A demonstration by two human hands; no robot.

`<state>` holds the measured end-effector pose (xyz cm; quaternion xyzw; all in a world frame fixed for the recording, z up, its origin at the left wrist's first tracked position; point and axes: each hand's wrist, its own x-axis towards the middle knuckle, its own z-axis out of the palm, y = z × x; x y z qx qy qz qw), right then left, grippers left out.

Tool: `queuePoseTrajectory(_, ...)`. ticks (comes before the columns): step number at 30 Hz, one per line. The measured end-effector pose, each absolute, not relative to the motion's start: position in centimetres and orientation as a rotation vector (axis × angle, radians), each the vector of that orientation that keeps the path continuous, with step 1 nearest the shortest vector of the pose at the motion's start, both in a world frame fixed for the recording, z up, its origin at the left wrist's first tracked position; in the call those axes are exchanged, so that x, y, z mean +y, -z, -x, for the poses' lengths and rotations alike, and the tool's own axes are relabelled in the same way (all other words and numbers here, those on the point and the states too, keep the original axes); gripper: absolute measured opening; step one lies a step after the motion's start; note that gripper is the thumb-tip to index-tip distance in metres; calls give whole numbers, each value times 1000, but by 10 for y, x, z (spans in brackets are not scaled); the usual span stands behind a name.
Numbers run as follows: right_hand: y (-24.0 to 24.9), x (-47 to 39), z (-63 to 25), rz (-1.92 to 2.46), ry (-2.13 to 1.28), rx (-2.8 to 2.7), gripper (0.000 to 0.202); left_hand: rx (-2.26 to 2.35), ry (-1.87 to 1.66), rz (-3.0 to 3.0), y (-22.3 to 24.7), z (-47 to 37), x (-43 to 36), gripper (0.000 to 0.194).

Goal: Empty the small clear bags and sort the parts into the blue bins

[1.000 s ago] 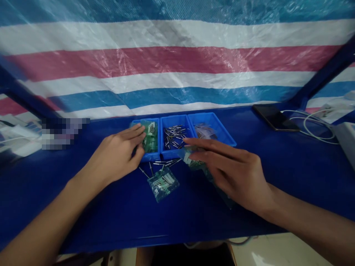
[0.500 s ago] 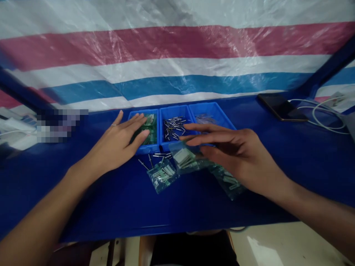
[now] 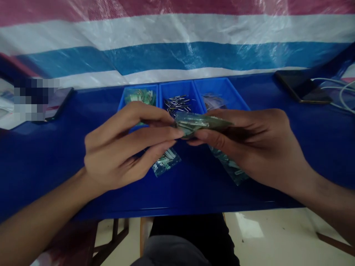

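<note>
A small clear plastic bag (image 3: pixel 205 121) of slender pale and metallic pieces is held up between my hands, in front of the bins. My right hand (image 3: pixel 255 144) grips it from the right, thumb underneath near the front. At the bag's left end, the fingertips of my left hand (image 3: pixel 119 147) close on its edge. Below, on the table, lie a similar bag (image 3: pixel 168 162), partly covered by my left hand, and another bag (image 3: pixel 234 170), partly behind my right hand. Pop rivets (image 3: pixel 179 105) fill part of the middle blue bin (image 3: pixel 177 88).
The left blue bin (image 3: pixel 122 103) contains greenish bags (image 3: pixel 141 96); the right blue bin (image 3: pixel 235 92) has a clear bag of small parts (image 3: pixel 213 101). A dark phone (image 3: pixel 302 87) and white cable (image 3: pixel 344 90) lie on the blue table (image 3: pixel 177 199) at right. A striped sheet (image 3: pixel 177 55) hangs behind.
My left hand has left the left bin and come to the bag's left end. My right hand has lifted the bag and turned it nearly edge-on. The view has tilted downward.
</note>
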<state>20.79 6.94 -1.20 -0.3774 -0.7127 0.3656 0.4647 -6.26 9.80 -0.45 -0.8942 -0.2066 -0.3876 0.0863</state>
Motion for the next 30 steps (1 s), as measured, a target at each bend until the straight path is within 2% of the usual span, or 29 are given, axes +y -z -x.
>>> queuePoseTrajectory(3, 11, 73, -207, 874, -1006, -1687, 11, -711, 1180, 2572, 6, 62, 96, 49)
queuePoseTrajectory(5, 11, 76, -208, 817, -1039, -1661, 9, -767, 1217, 2566, 6, 57, 96, 45)
queuePoseTrajectory(9, 13, 80, -210, 760, -1134, -1629, 18, -826, 1275, 2645, 5, 46, 96, 22)
queuePoseTrajectory(15, 13, 81, -214, 735, -1217, -1761, 28, -593, 1393, 2780, 17, 52, 100, 34)
queuePoseTrajectory(18, 13, 79, -212, 741, -1248, -1842, 29, -599, 1455, 2835, 19, 56, 100, 34)
queuePoseTrajectory(20, 14, 78, -209, 787, -1078, -1889, 33, -817, 1516, 2869, 15, 56, 98, 22)
queuePoseTrajectory(23, 18, 77, -206, 717, -631, -1969, 49, -1170, 1756, 2910, 7, 52, 94, 7)
queuePoseTrajectory(25, 19, 79, -207, 629, -373, -2035, 53, -1274, 1851, 3006, 3, 50, 93, 16)
queuePoseTrajectory(28, 17, 80, -211, 604, -209, -2083, 37, -1337, 1741, 3203, 2, 50, 92, 38)
queuePoseTrajectory(30, 14, 78, -214, 643, -224, -2045, 27, -1297, 1657, 3249, 4, 50, 92, 39)
